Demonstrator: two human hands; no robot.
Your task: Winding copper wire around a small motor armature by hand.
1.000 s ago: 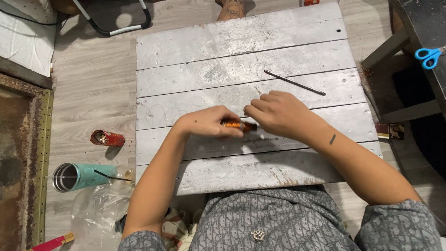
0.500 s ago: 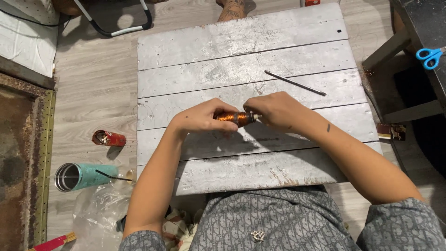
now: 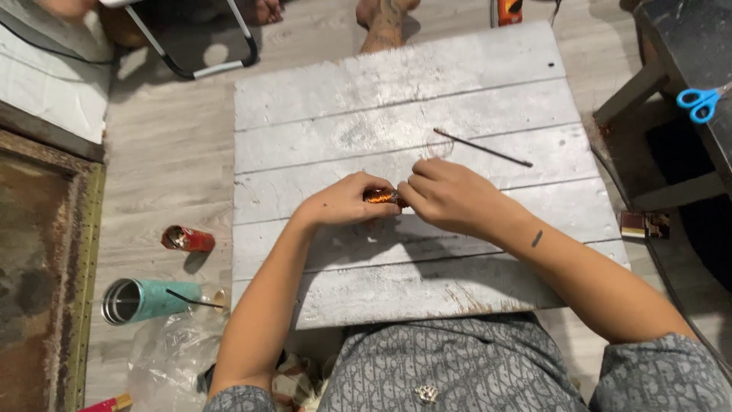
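The person is sitting at the near edge of a whitewashed plank board (image 3: 396,99), and both hands are meeting over its middle. The left hand (image 3: 347,202) is pinching one end of a small coppery coil (image 3: 379,197), fingers curled narrow around it, while the right hand (image 3: 450,197) is closing on the other end, fingertips bunched tight; both are gripping the same little piece, just above the planks. A thin dark rod (image 3: 482,147) is lying loose toward the far right of the board, well apart from the hands. Off the left edge, on the floor, a small red can (image 3: 188,239) and a teal tumbler (image 3: 145,299) are lying on their sides, with crumpled clear plastic (image 3: 164,355) nearer the person. Blue scissors (image 3: 700,102) are resting on a dark bench at the right. To my eye the risk is in the grip: the coil is tiny and held only by fingertips, so a slip could be dropping it through a gap between planks, or the windings could be springing loose if the pinch eases.
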